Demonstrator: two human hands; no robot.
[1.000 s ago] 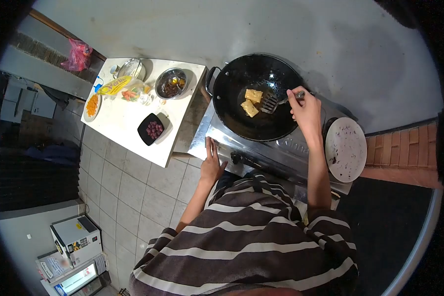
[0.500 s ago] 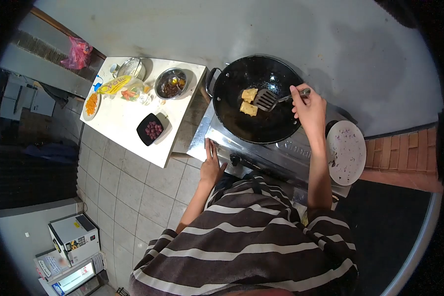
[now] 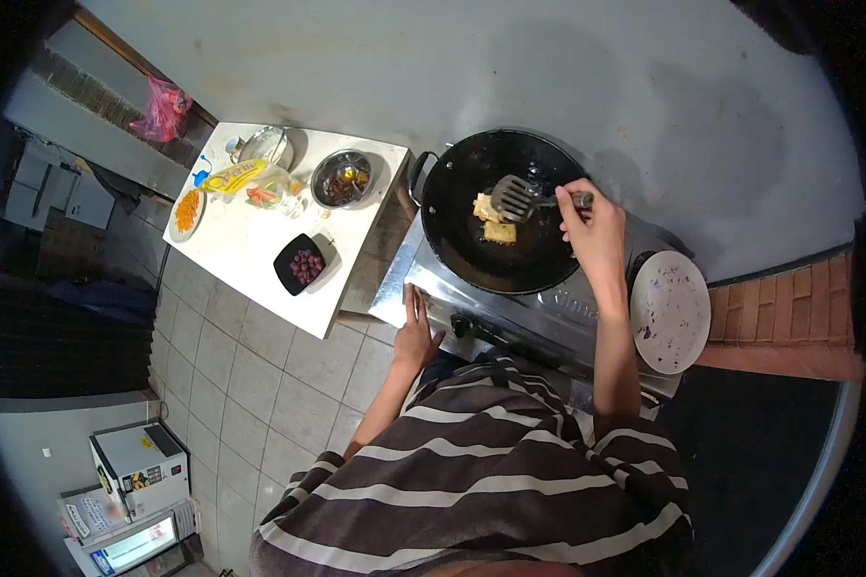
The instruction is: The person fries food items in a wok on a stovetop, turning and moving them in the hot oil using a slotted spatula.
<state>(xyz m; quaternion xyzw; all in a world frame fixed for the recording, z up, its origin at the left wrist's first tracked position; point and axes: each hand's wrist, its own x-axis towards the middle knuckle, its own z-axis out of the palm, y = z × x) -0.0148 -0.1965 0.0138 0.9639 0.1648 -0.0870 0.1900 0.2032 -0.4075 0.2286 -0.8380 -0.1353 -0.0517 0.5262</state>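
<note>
A black wok [image 3: 467,264] sits on the steel stove [image 3: 428,306], with two yellowish fried pieces [image 3: 498,232] lying together in it. My right hand [image 3: 595,234] grips the handle of a slotted spatula [image 3: 516,199], whose blade is over the upper piece; whether it touches cannot be made out. At the stove's front left edge, my left hand [image 3: 415,337] rests with its fingers stretched out and nothing in it.
An oval white plate [image 3: 671,313] with purple bits stands right of the wok. On the white table [image 3: 250,279] at left are a black dish of reddish pieces [image 3: 300,264], a metal bowl [image 3: 342,179], a plate of orange shreds [image 3: 188,213] and a yellow-printed bag [image 3: 241,179].
The spatula blade has shifted left and up onto the upper piece, with my right hand moving along. The lower piece now lies slightly farther right. My left hand stays on the stove edge.
</note>
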